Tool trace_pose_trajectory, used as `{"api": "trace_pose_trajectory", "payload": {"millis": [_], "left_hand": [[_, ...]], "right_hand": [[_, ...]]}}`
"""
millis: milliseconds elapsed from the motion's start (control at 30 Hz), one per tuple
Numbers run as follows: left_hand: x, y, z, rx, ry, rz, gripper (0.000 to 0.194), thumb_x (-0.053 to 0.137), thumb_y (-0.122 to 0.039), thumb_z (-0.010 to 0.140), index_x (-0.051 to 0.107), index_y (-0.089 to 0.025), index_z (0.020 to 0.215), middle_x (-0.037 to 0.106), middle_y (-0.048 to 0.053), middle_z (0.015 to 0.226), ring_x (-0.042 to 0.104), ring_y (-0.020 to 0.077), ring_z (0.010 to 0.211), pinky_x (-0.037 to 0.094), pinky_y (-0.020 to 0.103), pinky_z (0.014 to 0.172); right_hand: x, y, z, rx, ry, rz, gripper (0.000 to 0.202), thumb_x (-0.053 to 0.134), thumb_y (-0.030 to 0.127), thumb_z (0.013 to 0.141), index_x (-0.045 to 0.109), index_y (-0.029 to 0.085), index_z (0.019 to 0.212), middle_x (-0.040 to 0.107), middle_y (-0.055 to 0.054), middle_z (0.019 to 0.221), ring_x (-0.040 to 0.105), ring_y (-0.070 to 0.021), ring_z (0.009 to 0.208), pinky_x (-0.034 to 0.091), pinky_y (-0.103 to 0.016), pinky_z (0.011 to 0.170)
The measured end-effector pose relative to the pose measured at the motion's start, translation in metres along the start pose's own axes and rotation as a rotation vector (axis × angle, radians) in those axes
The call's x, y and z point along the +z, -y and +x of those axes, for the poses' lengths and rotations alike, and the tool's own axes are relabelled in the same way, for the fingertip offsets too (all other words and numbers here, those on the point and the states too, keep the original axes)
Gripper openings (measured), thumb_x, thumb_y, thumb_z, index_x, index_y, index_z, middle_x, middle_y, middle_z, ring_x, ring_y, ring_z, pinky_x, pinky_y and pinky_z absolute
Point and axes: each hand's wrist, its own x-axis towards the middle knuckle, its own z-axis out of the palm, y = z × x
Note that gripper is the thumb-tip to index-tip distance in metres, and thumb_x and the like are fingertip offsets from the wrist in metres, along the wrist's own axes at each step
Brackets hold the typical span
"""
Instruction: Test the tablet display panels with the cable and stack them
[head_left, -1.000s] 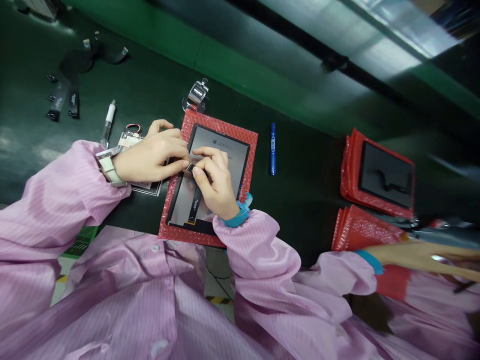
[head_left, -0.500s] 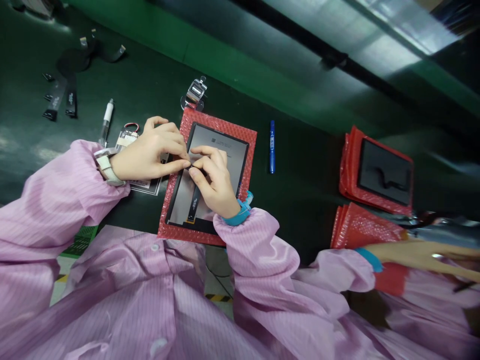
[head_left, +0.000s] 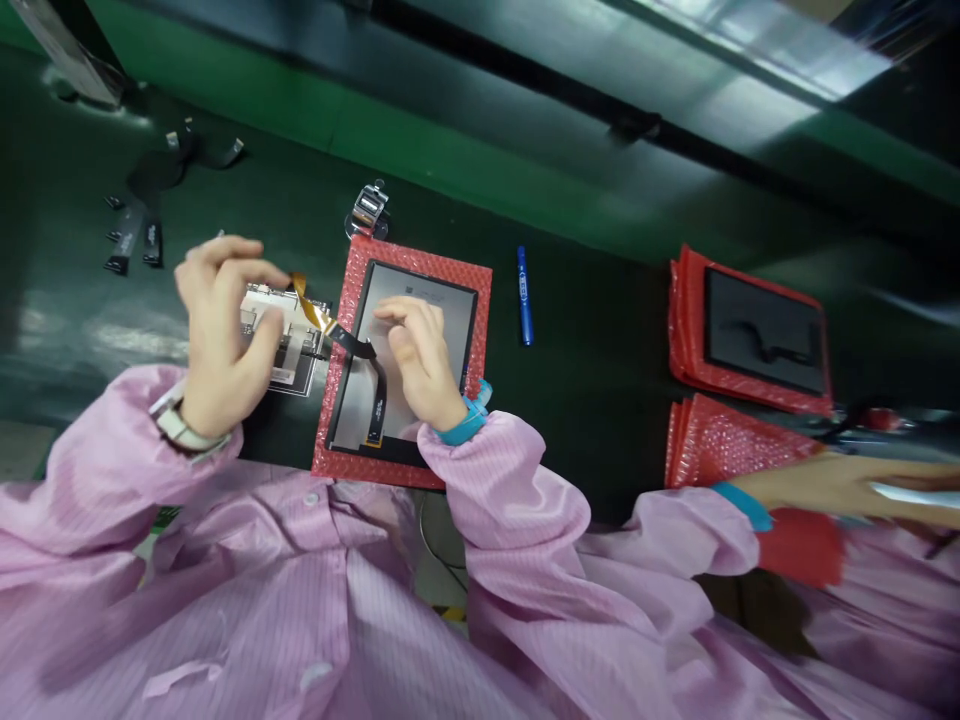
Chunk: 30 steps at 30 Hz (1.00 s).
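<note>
A display panel (head_left: pixel 439 315) lies back-up on a red bubble-wrap bag (head_left: pixel 480 290) in front of me. From its lower left runs a black flex cable (head_left: pixel 379 385), which bends left over the bag's edge and ends in a gold-coloured strip beside a circuit board (head_left: pixel 300 370). My left hand (head_left: pixel 225 345) hovers over that board, thumb and fingers spread, the fingertips close to the gold end; whether they touch it I cannot tell. Over the panel's right half is my right hand (head_left: pixel 426 365), fingers loosely bent and apart from the cable, holding nothing.
A metal tally counter (head_left: pixel 369 208) stands behind the bag. The blue marker (head_left: pixel 524 297) lies to its right. Several black flex cables (head_left: pixel 154 180) lie at the far left. On the right are stacked red bags with another panel (head_left: pixel 763 330) and a co-worker's hand (head_left: pixel 832 485).
My hands have parted from their pinch on the cable. The left moved left over the circuit board and opened; the right drew back slightly. The cable's gold end now shows.
</note>
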Motion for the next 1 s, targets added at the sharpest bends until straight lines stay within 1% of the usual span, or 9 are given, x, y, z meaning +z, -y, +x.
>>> {"api": "trace_pose_trajectory", "payload": {"millis": [100, 200, 333, 533, 700, 767, 867, 933, 1000], "left_hand": [[-0.003, 0.004, -0.038, -0.01, 0.117, 0.169, 0.026, 0.051, -0.029, 0.099, 0.06, -0.018, 0.121, 0.045, 0.015, 0.139, 0.043, 0.0347, 0.132, 0.037, 0.055, 0.113], [0.005, 0.012, -0.063, 0.024, 0.254, 0.28, 0.033, 0.051, -0.024, 0.098, 0.06, -0.022, 0.13, 0.039, 0.014, 0.147, 0.044, 0.0387, 0.133, 0.041, 0.056, 0.109], [0.012, 0.019, -0.071, 0.054, 0.286, 0.341, 0.039, 0.053, -0.019, 0.096, 0.063, -0.026, 0.133, 0.04, 0.015, 0.15, 0.046, 0.0414, 0.133, 0.04, 0.059, 0.108], [0.012, 0.019, -0.067, 0.137, 0.303, 0.399, 0.045, 0.054, -0.017, 0.094, 0.065, -0.027, 0.137, 0.039, 0.019, 0.155, 0.045, 0.0443, 0.135, 0.041, 0.061, 0.106], [0.01, 0.022, -0.067, 0.144, 0.343, 0.42, 0.047, 0.052, -0.018, 0.096, 0.061, -0.027, 0.141, 0.038, 0.019, 0.155, 0.042, 0.0446, 0.137, 0.04, 0.062, 0.107], [0.009, 0.022, -0.069, 0.145, 0.314, 0.398, 0.049, 0.052, -0.017, 0.097, 0.059, -0.027, 0.144, 0.037, 0.02, 0.155, 0.042, 0.0444, 0.137, 0.04, 0.062, 0.108], [0.01, 0.012, -0.076, 0.163, 0.231, 0.269, 0.058, 0.048, -0.014, 0.098, 0.043, -0.026, 0.154, 0.041, 0.02, 0.15, 0.047, 0.0388, 0.133, 0.044, 0.056, 0.107], [0.013, -0.004, -0.084, 0.192, 0.267, 0.151, 0.06, 0.044, -0.012, 0.099, 0.034, -0.022, 0.157, 0.05, 0.019, 0.14, 0.053, 0.0338, 0.126, 0.048, 0.051, 0.104], [0.018, -0.022, -0.092, 0.217, 0.346, 0.119, 0.054, 0.042, -0.012, 0.1, 0.037, -0.016, 0.154, 0.057, 0.019, 0.132, 0.057, 0.0322, 0.119, 0.051, 0.048, 0.101]], "right_hand": [[-0.004, -0.003, 0.002, 0.053, -0.104, -0.017, 0.047, 0.027, 0.055, 0.107, 0.06, 0.022, 0.108, 0.068, -0.007, 0.113, 0.058, -0.019, 0.114, 0.04, -0.036, 0.103], [-0.009, -0.006, 0.003, 0.1, -0.17, -0.044, 0.046, 0.029, 0.055, 0.106, 0.061, 0.022, 0.104, 0.069, -0.007, 0.109, 0.06, -0.0186, 0.109, 0.04, -0.035, 0.1], [-0.015, -0.01, 0.003, 0.144, -0.22, -0.054, 0.044, 0.032, 0.053, 0.106, 0.062, 0.022, 0.102, 0.07, -0.006, 0.109, 0.061, -0.0189, 0.107, 0.04, -0.036, 0.098], [-0.03, -0.012, -0.003, 0.205, -0.32, -0.035, 0.039, 0.034, 0.049, 0.106, 0.063, 0.022, 0.103, 0.069, -0.006, 0.108, 0.061, -0.019, 0.107, 0.042, -0.037, 0.099], [-0.047, 0.004, -0.045, 0.381, -0.447, -0.095, 0.034, 0.042, 0.047, 0.102, 0.063, 0.021, 0.106, 0.067, -0.008, 0.107, 0.06, -0.0207, 0.101, 0.047, -0.037, 0.089], [-0.049, 0.017, -0.071, 0.485, -0.396, -0.164, 0.034, 0.047, 0.048, 0.1, 0.063, 0.02, 0.11, 0.065, -0.009, 0.108, 0.059, -0.021, 0.096, 0.049, -0.038, 0.086], [-0.043, 0.035, -0.107, 0.566, -0.224, -0.271, 0.04, 0.048, 0.051, 0.099, 0.063, 0.02, 0.118, 0.066, -0.012, 0.113, 0.057, -0.0249, 0.102, 0.049, -0.047, 0.094], [-0.031, 0.043, -0.124, 0.551, -0.165, -0.329, 0.045, 0.047, 0.052, 0.1, 0.06, 0.018, 0.127, 0.064, -0.015, 0.123, 0.055, -0.0276, 0.114, 0.047, -0.051, 0.1], [-0.017, 0.048, -0.133, 0.538, -0.185, -0.374, 0.049, 0.046, 0.051, 0.101, 0.056, 0.017, 0.135, 0.061, -0.016, 0.133, 0.052, -0.0286, 0.123, 0.045, -0.052, 0.105]]}}
